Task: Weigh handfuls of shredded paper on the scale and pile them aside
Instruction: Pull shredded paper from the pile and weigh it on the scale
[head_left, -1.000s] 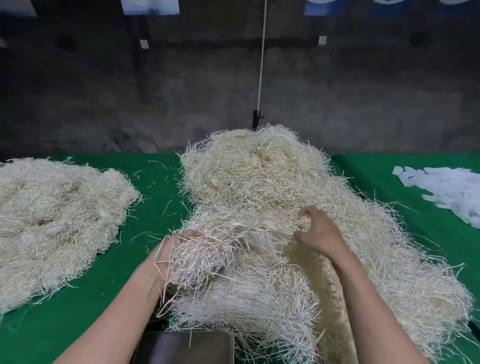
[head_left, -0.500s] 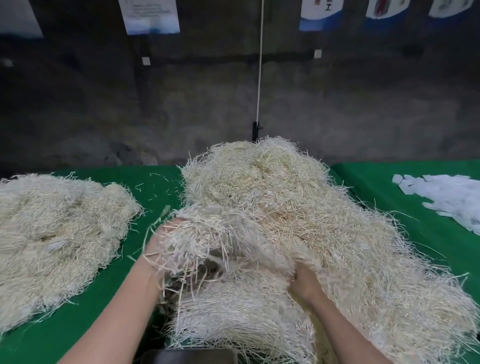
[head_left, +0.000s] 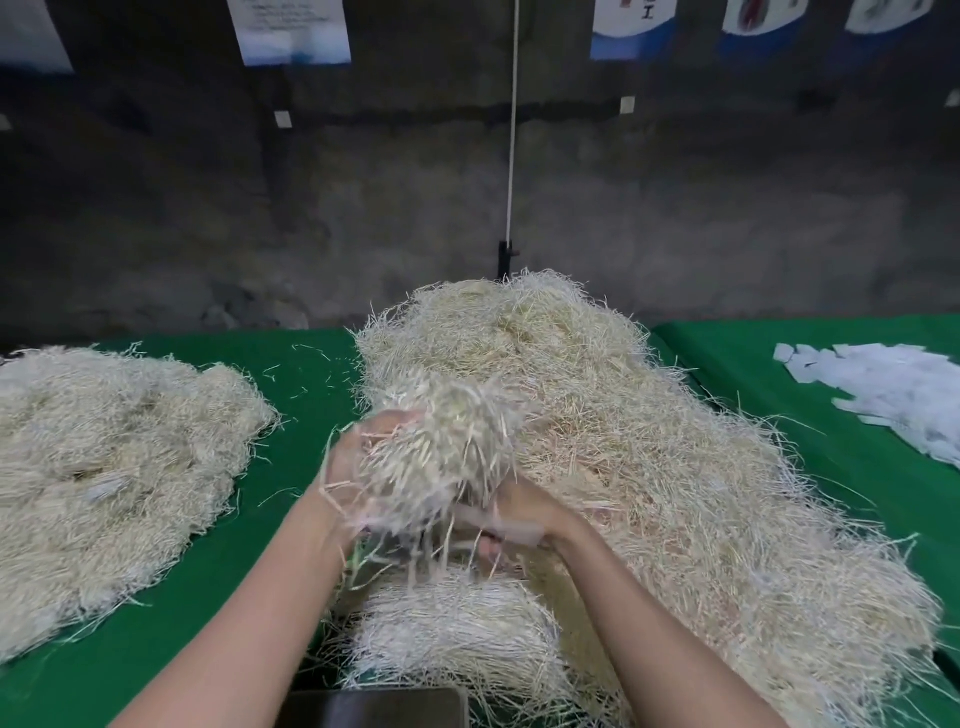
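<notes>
Green cloth-covered bench (head_left: 311, 374) before a rough dark wall (head_left: 208, 208). Left hand (head_left: 358, 457) and right hand (head_left: 524, 506), grips closed round a blurred handful of shredded paper (head_left: 441, 447), raised near the large straw-coloured heap (head_left: 649, 467).

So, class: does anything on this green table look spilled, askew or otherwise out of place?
Only minor mess. Loose strands lie scattered on the green cloth between the left pile and the big middle pile. The scale at the bottom edge is mostly buried under shreds, and strands trail from the held handful.
</notes>
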